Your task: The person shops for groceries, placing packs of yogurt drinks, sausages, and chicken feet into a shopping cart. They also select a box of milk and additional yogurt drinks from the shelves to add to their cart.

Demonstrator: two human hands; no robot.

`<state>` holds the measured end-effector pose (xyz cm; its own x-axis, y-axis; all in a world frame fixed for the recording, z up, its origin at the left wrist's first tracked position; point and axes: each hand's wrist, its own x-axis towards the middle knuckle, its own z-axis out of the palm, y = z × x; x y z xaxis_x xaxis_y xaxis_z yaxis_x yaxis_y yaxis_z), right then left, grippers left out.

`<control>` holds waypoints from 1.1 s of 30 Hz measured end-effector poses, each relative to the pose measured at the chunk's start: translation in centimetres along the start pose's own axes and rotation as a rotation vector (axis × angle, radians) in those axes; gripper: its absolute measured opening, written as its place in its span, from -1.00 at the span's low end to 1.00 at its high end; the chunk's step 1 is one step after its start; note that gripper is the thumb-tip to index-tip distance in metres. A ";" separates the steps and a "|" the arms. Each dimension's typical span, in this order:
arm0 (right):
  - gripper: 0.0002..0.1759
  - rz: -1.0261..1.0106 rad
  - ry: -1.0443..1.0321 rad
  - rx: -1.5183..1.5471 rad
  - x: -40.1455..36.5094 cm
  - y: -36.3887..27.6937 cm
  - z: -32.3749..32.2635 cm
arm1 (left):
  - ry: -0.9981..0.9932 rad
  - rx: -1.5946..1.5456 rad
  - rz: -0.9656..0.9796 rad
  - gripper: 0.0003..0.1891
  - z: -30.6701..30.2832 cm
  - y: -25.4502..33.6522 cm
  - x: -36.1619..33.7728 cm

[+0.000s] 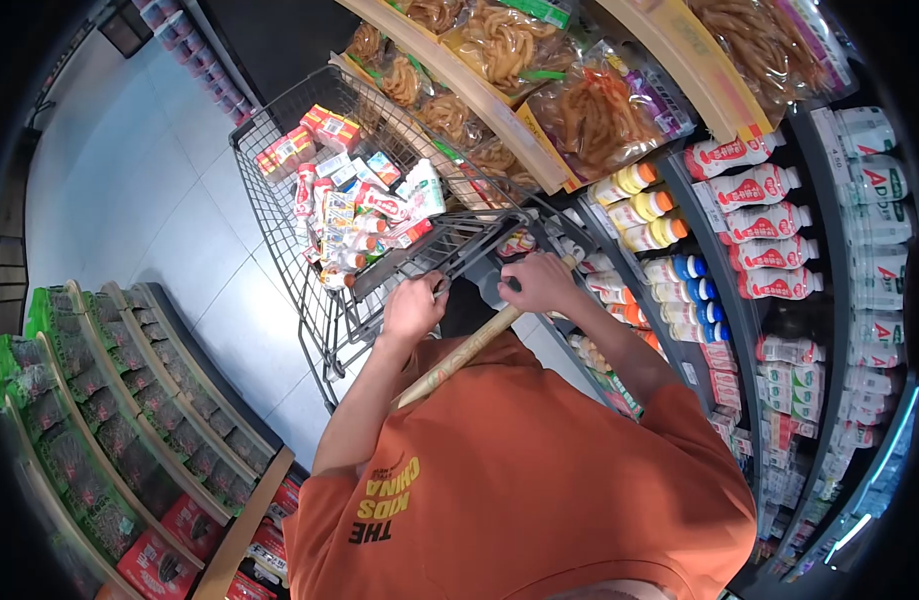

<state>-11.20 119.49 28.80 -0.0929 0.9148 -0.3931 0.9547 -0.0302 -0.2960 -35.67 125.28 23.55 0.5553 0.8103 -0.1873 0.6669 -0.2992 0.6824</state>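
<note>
A black wire shopping cart (280, 240) stands in front of me, tilted in the view. In it lie a white bottle with a green label (424, 188), red-and-yellow packs (330, 129), small boxes and several orange-capped bottles (355, 242). My left hand (414, 312) is closed around the cart's near edge, by the handle. To its right, my right hand (540, 283) is curled shut beside the handle; what its fingers hold is hidden. A pale yellow strip (460, 357) runs slantwise across my orange shirt, its upper end just below my right hand.
Close on the right, shelves carry red-and-white bottles (765, 188), yellow-capped bottles (640, 208) and blue-capped bottles (688, 298). Bagged snacks (590, 105) fill the shelf at the top. Green packets (65, 440) line the lower-left shelves. Pale floor tiles (170, 190) stretch left of the cart.
</note>
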 end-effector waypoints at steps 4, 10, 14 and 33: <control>-0.65 -0.026 -0.001 -0.002 0.1 0.1 0.0 | 0.003 -0.006 0.018 -0.80 0.3 -0.3 0.1; -0.65 -0.003 -0.054 0.022 0.1 -0.1 -0.4 | 0.010 -0.002 0.020 -0.78 0.0 0.0 -0.2; -0.65 -0.005 -0.035 0.019 0.0 0.1 -0.2 | -0.022 -0.023 -0.013 -0.77 -0.4 0.5 -0.3; -0.63 -0.009 0.048 0.022 -0.7 0.3 0.5 | -0.028 -0.007 -0.022 -0.69 0.0 0.4 -0.6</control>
<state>-10.96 118.62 28.56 -0.0870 0.9332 -0.3486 0.9474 -0.0306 -0.3186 -35.73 124.65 23.89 0.5542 0.8021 -0.2226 0.6760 -0.2776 0.6826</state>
